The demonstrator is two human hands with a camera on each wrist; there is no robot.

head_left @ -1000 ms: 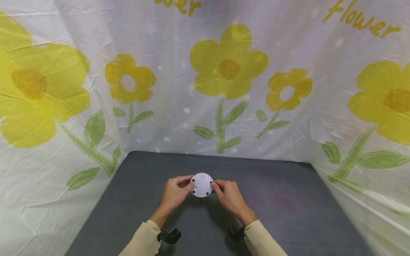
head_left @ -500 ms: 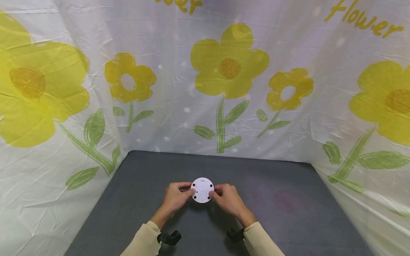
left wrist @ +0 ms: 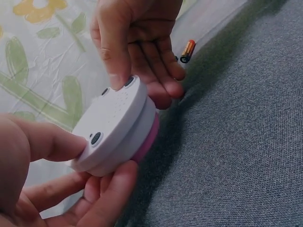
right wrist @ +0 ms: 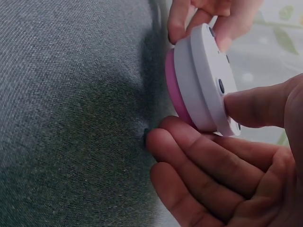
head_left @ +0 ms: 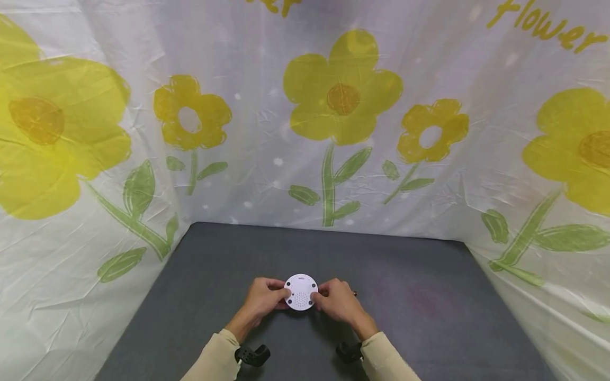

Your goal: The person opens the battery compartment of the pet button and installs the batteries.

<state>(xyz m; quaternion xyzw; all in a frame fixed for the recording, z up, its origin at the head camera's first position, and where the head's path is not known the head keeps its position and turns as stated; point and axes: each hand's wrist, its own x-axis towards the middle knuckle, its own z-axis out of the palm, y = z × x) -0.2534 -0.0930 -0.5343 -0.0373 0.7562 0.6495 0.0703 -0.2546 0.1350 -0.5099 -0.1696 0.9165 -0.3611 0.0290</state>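
A round white device [head_left: 301,292] with black rubber feet and a patch of small holes is held between both hands in the head view. Its far side is pink, as the right wrist view of the device [right wrist: 199,80] shows. My left hand [head_left: 263,298] pinches its left edge, thumb on the holed face and fingers behind. My right hand [head_left: 339,300] pinches the right edge, thumb on the face near a foot. In the left wrist view, an orange-and-black battery [left wrist: 188,51] lies beyond the right hand's fingers; most of it is hidden in the head view.
A dark grey cloth-covered table [head_left: 405,296] lies under the hands. White curtains [head_left: 257,174] printed with yellow flowers enclose its back and sides. A black strap [head_left: 252,355] is on the left wrist, and another black strap [head_left: 349,351] on the right.
Both hands have brought the device down in the head view, nearer to the person, and its face has turned slightly. The battery's dark end now shows beside the right hand.
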